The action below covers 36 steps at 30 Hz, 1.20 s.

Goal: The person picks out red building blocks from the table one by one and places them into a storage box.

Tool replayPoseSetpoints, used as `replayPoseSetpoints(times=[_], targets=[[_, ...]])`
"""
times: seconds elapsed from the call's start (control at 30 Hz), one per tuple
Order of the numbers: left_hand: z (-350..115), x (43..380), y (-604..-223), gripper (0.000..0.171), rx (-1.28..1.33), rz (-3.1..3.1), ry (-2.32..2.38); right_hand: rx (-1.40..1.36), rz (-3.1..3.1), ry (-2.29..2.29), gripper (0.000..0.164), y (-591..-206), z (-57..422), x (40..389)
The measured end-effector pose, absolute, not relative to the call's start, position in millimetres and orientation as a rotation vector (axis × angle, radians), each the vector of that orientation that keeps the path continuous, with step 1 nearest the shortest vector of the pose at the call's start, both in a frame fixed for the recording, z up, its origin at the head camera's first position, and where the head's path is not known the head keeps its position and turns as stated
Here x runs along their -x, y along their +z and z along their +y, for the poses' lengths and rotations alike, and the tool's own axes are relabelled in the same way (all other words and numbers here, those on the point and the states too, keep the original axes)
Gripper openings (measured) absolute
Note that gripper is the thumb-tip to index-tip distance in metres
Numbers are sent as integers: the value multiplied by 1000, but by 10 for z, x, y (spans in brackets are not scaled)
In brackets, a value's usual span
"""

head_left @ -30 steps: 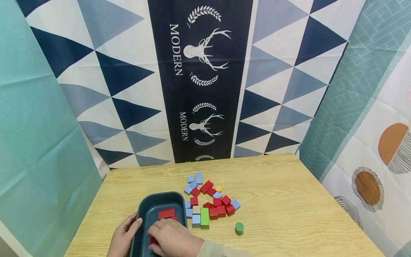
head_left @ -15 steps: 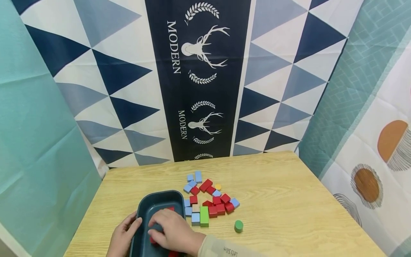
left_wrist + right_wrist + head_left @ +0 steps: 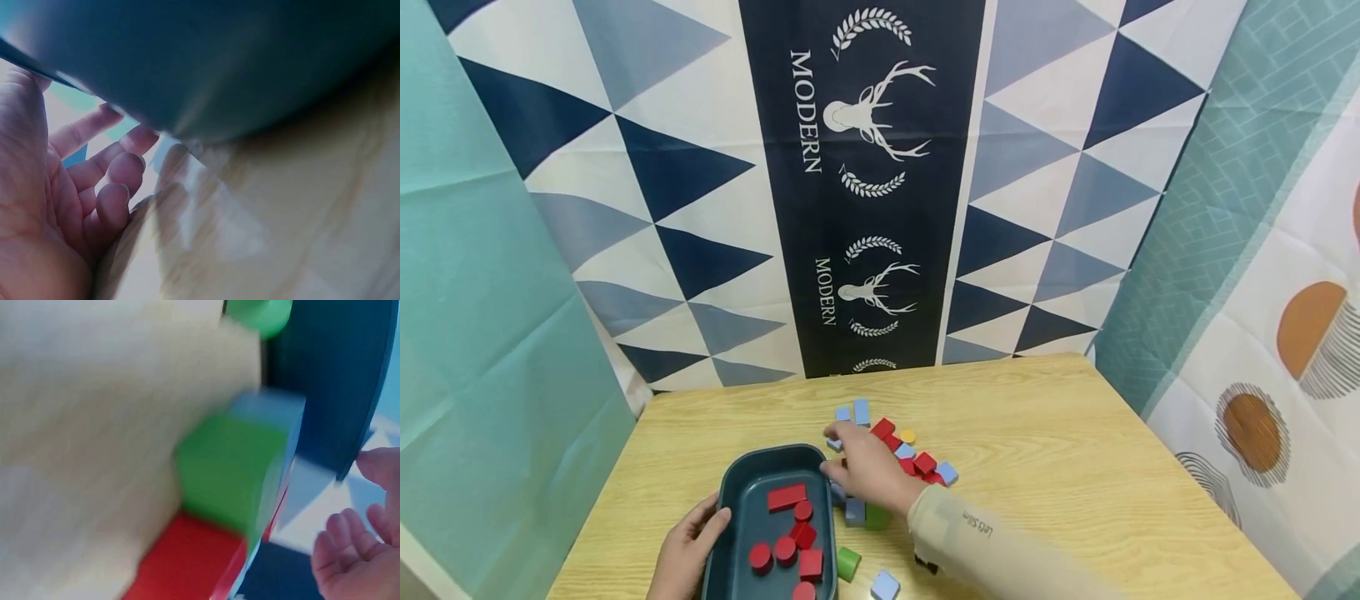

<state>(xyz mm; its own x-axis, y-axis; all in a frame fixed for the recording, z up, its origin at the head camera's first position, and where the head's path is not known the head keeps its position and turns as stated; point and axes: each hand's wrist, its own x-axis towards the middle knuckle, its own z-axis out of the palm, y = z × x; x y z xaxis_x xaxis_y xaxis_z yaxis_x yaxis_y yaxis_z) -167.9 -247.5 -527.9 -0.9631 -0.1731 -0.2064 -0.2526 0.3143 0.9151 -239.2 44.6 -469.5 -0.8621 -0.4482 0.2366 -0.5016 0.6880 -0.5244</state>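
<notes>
A dark teal tray (image 3: 747, 504) stands at the front left of the table with several red wooden blocks, such as a long bar (image 3: 786, 497) and a short cylinder (image 3: 761, 558). My left hand (image 3: 687, 546) grips its left side, thumb at the rim and fingers under the outer wall, as the left wrist view also shows. Just right of the tray, my right hand (image 3: 876, 471) hovers above the loose blocks with loosely bent fingers and nothing visible in them. It hides part of the pile. The right wrist view shows a green block (image 3: 225, 469) and a red block (image 3: 187, 562) below.
Blue blocks (image 3: 861, 412), red blocks (image 3: 925, 462) and a yellow round piece (image 3: 907, 436) lie scattered behind and right of the hand. A green cylinder (image 3: 848, 564) and a blue block (image 3: 885, 585) lie near the tray's right side.
My right hand has left the tray's inside and moved right and away over the loose blocks, uncovering the red pieces. The green cylinder and a blue block now lie nearer. My left hand stays put.
</notes>
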Motion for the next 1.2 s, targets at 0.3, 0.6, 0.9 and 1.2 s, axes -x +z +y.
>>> replayPoseSetpoints(times=[0.3, 0.6, 0.9, 1.2], targets=[[-2475, 1695, -5308, 86, 403, 2492, 1740, -600, -2956, 754, 46, -4751, 734, 2737], [-2470, 1690, -5317, 83, 429, 2496, 1728, -672, -2943, 503, 19, -4854, 690, 2832], [-2449, 1678, -5300, 85, 417, 2482, 1749, -549, -2972, 297, 27, -4937, 544, 2940], [-2454, 1680, -5285, 87, 405, 2505, 1719, -577, -2950, 448, 23, -5018, 657, 2971]])
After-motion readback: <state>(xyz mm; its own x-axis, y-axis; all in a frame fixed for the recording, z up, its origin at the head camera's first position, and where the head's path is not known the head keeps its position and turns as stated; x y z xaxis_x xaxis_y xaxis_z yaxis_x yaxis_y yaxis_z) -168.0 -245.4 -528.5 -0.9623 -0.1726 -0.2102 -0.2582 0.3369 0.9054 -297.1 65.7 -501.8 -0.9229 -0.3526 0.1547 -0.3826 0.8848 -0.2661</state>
